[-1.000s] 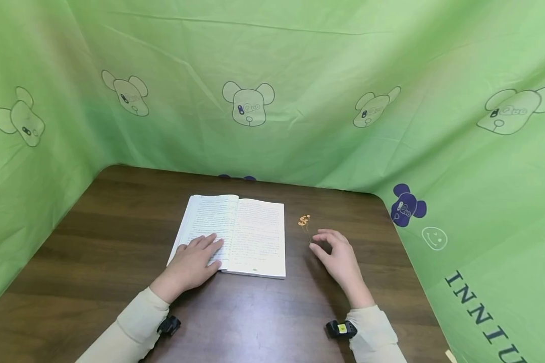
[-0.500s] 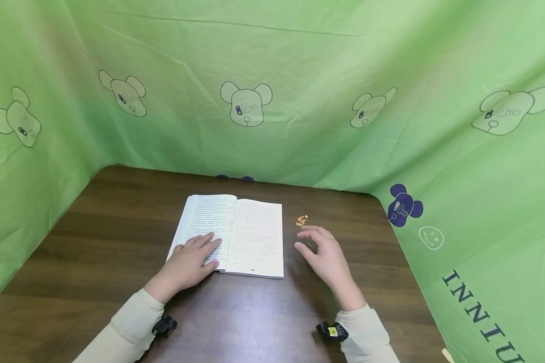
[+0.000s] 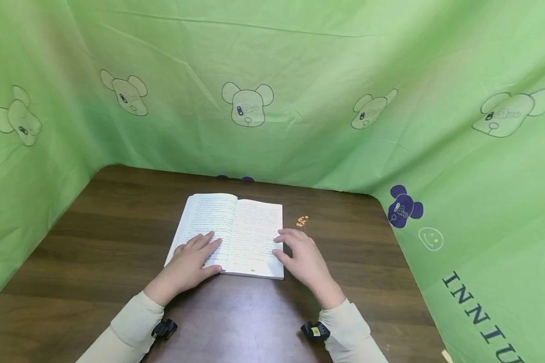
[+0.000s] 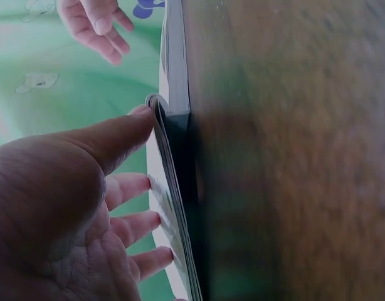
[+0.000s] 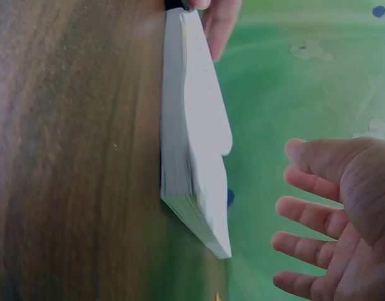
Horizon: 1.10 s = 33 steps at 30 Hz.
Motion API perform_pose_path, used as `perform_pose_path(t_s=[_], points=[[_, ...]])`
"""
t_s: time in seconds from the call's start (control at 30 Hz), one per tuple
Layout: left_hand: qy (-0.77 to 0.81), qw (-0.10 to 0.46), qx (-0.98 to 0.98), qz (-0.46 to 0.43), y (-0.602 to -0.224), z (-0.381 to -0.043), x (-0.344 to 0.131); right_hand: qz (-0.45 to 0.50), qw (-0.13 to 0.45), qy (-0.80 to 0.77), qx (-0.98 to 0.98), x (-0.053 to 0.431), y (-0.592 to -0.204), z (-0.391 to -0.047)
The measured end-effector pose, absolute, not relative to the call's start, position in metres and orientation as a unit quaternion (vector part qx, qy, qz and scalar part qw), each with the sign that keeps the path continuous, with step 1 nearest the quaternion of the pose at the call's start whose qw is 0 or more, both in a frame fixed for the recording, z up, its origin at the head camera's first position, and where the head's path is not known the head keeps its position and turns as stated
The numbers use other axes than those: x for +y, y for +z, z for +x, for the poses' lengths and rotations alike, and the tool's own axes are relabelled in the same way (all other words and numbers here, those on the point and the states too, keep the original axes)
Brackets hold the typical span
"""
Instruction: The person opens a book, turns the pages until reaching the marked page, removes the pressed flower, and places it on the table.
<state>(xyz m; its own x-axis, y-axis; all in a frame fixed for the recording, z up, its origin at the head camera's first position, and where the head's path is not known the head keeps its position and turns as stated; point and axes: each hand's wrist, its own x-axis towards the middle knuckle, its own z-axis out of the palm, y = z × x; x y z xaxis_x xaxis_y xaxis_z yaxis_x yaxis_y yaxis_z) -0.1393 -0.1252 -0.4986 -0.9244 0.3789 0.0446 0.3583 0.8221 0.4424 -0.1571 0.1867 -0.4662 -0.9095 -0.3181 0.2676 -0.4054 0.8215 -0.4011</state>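
Note:
An open book (image 3: 256, 237) with printed pages lies on the wooden table. My left hand (image 3: 188, 267) rests on its left page with the fingers spread; the left wrist view shows the fingertips and thumb pressing the pages (image 4: 170, 207) near the spine. Over the book's right edge hovers my right hand (image 3: 305, 259), its fingers loosely bent and holding nothing. In the right wrist view that hand (image 5: 337, 226) is apart from the thick page block (image 5: 177, 125). Just beyond it lies a small sprig of orange dried flowers (image 3: 302, 221), its stems partly hidden by the hand.
The brown wooden table (image 3: 118, 217) spreads around the book. A green curtain (image 3: 300, 151) with printed bear heads hangs behind the table and along both sides. Dark wrist cameras (image 3: 315, 331) sit at both sleeves.
My right hand has let go of the sprig's stems, leaving it on the table, and moved left to the book's right edge. My left hand stays on the left page.

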Motion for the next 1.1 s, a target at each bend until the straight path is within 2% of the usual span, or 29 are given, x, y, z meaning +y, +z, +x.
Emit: perform_pose_path(t_s=[0.47, 0.73, 0.97, 1.1], points=[[0.228, 0.04, 0.955, 0.185, -0.495, -0.136, -0.119, 0.235, 0.04, 0.183, -0.954, 0.171, -0.476, -0.151], [0.239, 0.047, 0.952, 0.186, -0.495, -0.137, -0.121, 0.245, 0.042, 0.143, -0.958, 0.17, -0.476, -0.148], [0.223, 0.034, 0.958, 0.179, -0.497, -0.137, -0.122, 0.243, 0.04, 0.142, -0.959, 0.171, -0.478, -0.149], [0.217, 0.002, 0.96, 0.177, -0.498, -0.136, -0.123, 0.243, 0.041, 0.153, -0.957, 0.172, -0.478, -0.147]])
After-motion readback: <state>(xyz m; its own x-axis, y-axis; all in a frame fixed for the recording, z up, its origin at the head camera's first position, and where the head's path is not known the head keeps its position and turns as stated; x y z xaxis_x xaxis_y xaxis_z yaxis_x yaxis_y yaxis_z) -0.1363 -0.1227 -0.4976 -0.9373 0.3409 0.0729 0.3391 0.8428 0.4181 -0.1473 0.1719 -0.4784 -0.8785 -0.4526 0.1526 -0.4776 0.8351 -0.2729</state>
